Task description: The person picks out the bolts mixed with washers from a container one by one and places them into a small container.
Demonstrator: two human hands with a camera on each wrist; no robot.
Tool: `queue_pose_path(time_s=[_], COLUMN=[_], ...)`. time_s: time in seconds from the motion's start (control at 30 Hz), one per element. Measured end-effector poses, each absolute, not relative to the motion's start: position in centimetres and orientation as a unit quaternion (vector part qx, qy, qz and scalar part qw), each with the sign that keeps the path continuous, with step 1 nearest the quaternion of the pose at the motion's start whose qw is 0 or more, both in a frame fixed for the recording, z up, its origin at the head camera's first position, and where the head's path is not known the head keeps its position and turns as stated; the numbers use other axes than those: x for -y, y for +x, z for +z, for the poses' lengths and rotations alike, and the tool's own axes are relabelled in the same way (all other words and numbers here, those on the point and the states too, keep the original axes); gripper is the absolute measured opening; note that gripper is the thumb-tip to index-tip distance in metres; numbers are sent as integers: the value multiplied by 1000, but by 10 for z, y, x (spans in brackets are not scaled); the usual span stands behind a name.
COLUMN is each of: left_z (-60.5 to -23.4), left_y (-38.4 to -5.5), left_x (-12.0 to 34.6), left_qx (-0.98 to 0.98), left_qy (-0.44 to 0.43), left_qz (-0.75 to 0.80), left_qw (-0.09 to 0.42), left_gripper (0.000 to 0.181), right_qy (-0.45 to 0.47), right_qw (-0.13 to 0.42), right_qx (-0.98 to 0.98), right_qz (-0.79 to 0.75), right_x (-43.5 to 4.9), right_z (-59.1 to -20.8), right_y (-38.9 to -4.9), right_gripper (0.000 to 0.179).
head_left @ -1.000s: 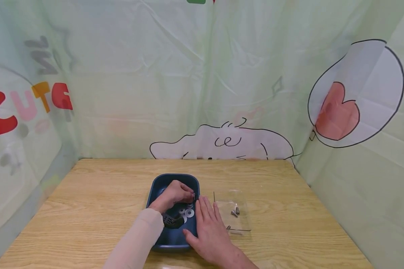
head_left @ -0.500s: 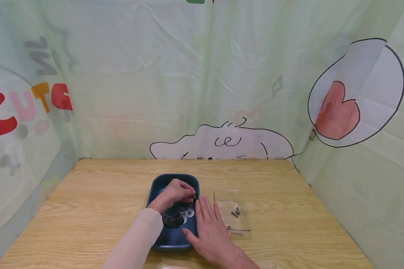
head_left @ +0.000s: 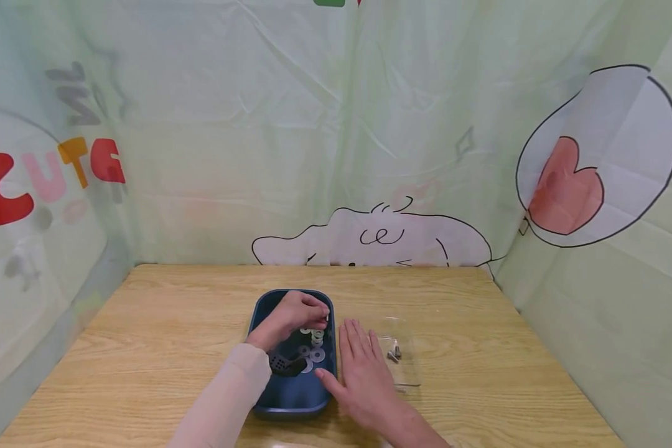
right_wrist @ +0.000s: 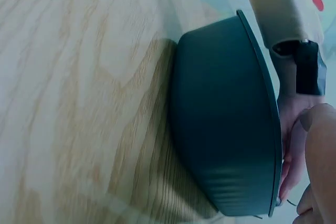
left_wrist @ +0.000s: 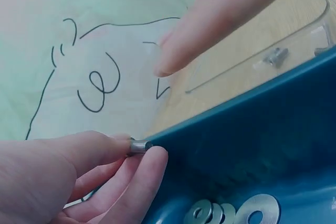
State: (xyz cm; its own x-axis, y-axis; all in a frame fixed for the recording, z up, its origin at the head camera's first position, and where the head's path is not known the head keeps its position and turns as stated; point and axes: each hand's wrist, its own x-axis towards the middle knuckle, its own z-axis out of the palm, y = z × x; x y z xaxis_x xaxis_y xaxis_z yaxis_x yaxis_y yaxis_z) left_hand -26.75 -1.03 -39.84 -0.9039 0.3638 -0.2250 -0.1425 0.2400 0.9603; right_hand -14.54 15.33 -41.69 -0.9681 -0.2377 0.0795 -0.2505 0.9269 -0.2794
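Observation:
My left hand [head_left: 294,311] is over the far right part of a dark blue tub [head_left: 291,395]. Its thumb and fingers pinch a short silver metal cylinder [left_wrist: 140,146]; most of it shows in the left wrist view, but its ends are partly covered by fingers. Below lie several flat washers [head_left: 317,355] on the tub floor, with smaller rings [head_left: 317,338] farther back. Just outside the tub's right wall, my right hand [head_left: 366,373] is palm down with its fingers straight. It holds nothing and covers the left part of a clear shallow tray [head_left: 411,367].
Small metal bolts [head_left: 394,353] lie in the clear tray. A thin metal rod end [head_left: 409,384] shows at its near side. The tub and tray stand on a wooden table [head_left: 162,348], bounded by a printed curtain [head_left: 229,155].
My left hand has risen slightly toward the tub's far right corner, uncovering more rings. The right hand has shifted right, away from the tub's rim, hiding more of the clear tray.

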Motion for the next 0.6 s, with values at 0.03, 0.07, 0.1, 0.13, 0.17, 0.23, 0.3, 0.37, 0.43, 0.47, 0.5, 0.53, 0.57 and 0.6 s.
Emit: queue_pose_path(time_s=[0.03, 0.07, 0.1, 0.13, 0.17, 0.23, 0.3, 0.37, 0.43, 0.47, 0.5, 0.53, 0.57, 0.6], left_z=[-398, -398, -398, -397, -397, -396, -395, -393, -392, -392, -392, -391, -391, -390], left_y=[-268, -268, -268, -268, -268, -267, -266, -265, -265, -264, -264, -264, -264, -264], left_x=[10, 9, 9, 8, 7, 4, 1, -2, -5, -6, -7, -9, -11, -12], left_qx=[-757, -755, -754, -752, -748, -744, -742, -739, -738, -737, -737, -737, -737, -738], left_qy=[74, 74, 76, 76, 79, 84, 92, 98, 104, 106, 107, 105, 106, 108], left_qz=[614, 616, 618, 620, 623, 627, 628, 629, 629, 629, 629, 629, 628, 627], left_qw=[208, 210, 210, 211, 212, 215, 216, 220, 222, 223, 224, 225, 224, 224], left_gripper=[25, 25, 25, 25, 26, 27, 29, 29, 27, 27, 26, 26, 25, 26], right_qy=[123, 120, 116, 114, 112, 108, 105, 100, 94, 91, 89, 86, 84, 82], right_qw=[26, 29, 34, 40, 46, 58, 72, 81, 86, 87, 89, 89, 91, 92], right_qx=[982, 982, 983, 983, 983, 982, 980, 981, 982, 983, 983, 984, 984, 984], right_qz=[141, 140, 139, 139, 141, 146, 150, 148, 140, 135, 132, 130, 127, 125], right_x=[-155, -157, -159, -162, -164, -170, -175, -181, -187, -190, -193, -196, -199, -202], right_z=[-417, -417, -418, -418, -418, -417, -418, -418, -418, -419, -419, -419, -420, -420], right_y=[-145, -145, -144, -144, -144, -143, -142, -142, -141, -141, -142, -142, -142, -142], right_gripper=[94, 94, 93, 93, 92, 91, 88, 87, 88, 89, 90, 91, 92, 92])
